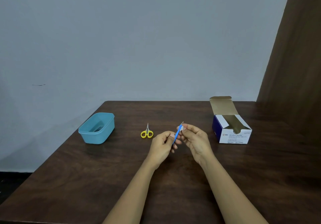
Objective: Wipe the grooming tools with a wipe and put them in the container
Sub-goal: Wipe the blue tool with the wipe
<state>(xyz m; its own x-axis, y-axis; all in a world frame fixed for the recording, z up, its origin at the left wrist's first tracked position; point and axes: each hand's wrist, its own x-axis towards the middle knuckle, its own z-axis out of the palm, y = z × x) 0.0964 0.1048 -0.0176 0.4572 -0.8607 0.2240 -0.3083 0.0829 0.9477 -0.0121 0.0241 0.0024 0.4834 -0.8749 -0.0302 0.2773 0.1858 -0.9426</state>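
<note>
You work on a dark wooden table (104, 180) with a faint sheen. The blue container (97, 130) looks like smooth matt plastic. The scissors (147, 132) pair bright metal blades with glossy yellow plastic handles. The swab box (231, 128) is printed cardboard.

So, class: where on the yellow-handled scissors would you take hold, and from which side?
Grip the yellow finger loops of the scissors, coming from the near side. The scissors lie flat on the table, closed, loops toward the person and pointed blades toward the wall, so that approach avoids the tips.

Left hand (164, 143) and right hand (194, 137) raised, fingers pinched.
</note>
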